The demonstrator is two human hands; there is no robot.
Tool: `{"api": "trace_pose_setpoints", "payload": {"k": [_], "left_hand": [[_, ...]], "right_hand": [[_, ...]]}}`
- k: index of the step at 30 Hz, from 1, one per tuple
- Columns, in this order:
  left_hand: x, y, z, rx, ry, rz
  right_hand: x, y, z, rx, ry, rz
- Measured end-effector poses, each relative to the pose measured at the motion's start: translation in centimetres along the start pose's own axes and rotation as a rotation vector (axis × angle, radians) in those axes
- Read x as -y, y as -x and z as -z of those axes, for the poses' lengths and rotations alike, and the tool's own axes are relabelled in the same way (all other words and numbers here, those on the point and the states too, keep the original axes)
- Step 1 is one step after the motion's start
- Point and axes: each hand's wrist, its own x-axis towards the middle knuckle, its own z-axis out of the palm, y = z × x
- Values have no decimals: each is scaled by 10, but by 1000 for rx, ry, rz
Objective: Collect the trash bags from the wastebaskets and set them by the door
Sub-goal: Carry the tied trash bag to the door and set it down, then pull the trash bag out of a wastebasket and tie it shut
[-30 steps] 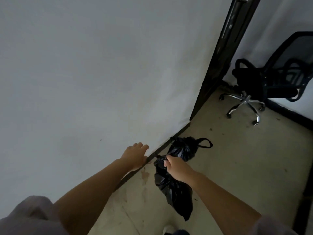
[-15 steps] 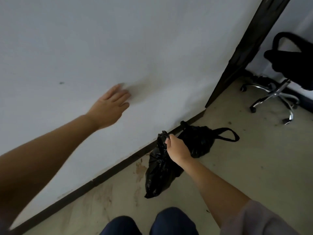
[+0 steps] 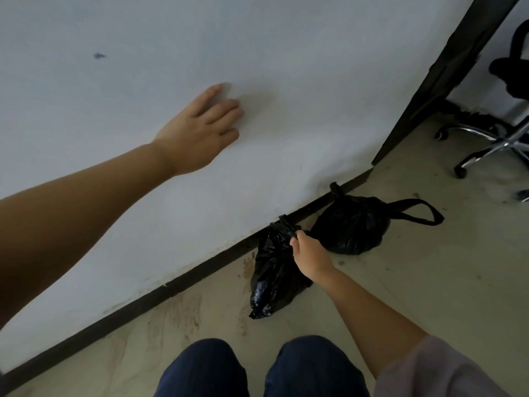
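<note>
Two black trash bags on the floor at the foot of a white wall, one gripped at its knot.

The left hand [image 3: 200, 130] lies flat against the white wall [image 3: 286, 53], fingers straight and slightly spread. Below, knees in dark trousers [image 3: 257, 368] show. The right hand [image 3: 310, 255] has its fingers clamped on the tied neck of the nearer trash bag [image 3: 272, 276], crinkled, glossy and elongated, its long axis running from the knot by the dark baseboard [image 3: 171, 287] down toward the person, its bottom resting on the beige floor [image 3: 429, 282]. Its contents are hidden. Just beside it sits the second trash bag [image 3: 352, 224], rounded and knotted shut, one loop handle lying out to the right. A door frame [image 3: 446, 75] and an office chair's chrome base [image 3: 492, 144] follow.
</note>
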Motion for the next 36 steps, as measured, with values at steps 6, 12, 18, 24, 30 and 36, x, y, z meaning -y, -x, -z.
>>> {"api": "trace_pose_setpoints", "payload": {"k": [6, 12, 18, 24, 30, 36], "left_hand": [[-1, -2, 8, 112, 87, 1], [9, -17, 55, 478, 305, 14], [49, -62, 130, 960, 751, 117], [138, -77, 227, 1068, 1140, 396], [198, -50, 300, 1020, 1208, 617], [205, 2, 342, 1005, 1197, 764]], "right_hand": [[20, 11, 67, -33, 47, 16], [48, 37, 190, -58, 109, 55], [89, 81, 308, -104, 85, 57], [149, 138, 397, -71, 131, 69], [223, 180, 429, 2, 199, 155], [284, 201, 401, 62, 307, 257]]}}
